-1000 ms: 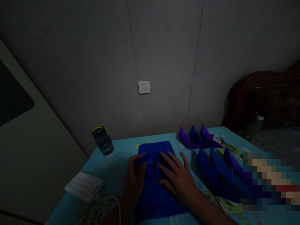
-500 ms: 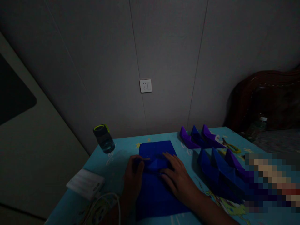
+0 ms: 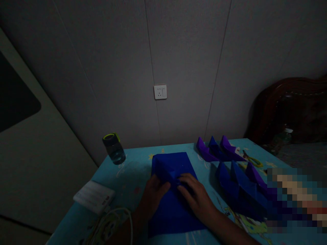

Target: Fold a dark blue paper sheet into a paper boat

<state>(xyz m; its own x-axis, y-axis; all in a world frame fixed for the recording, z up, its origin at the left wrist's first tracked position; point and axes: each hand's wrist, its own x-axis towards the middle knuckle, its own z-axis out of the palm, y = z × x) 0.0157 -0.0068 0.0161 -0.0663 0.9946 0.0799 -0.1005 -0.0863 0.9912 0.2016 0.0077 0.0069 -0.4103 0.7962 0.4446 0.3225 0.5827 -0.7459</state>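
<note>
A dark blue sheet of paper (image 3: 176,211) lies on the light blue patterned table (image 3: 133,173) in front of me, with folds raised across its far half. My left hand (image 3: 154,195) presses on the sheet's left side, fingers bent against a fold. On the right side my right hand (image 3: 198,197) rests with its fingertips pinching the same raised fold near the middle. The light is dim, so the fold's exact shape is hard to make out.
Several folded blue and purple paper boats (image 3: 230,170) stand in two rows at the right. A small jar with a green lid (image 3: 113,149) sits at the back left. A white box (image 3: 94,196) and a white cable (image 3: 116,221) lie near the front left. A wall socket (image 3: 160,92) is behind.
Both hands have drawn closer together over the middle of the sheet. The flat folded flaps seen a second ago are now raised into a ridge between the fingers.
</note>
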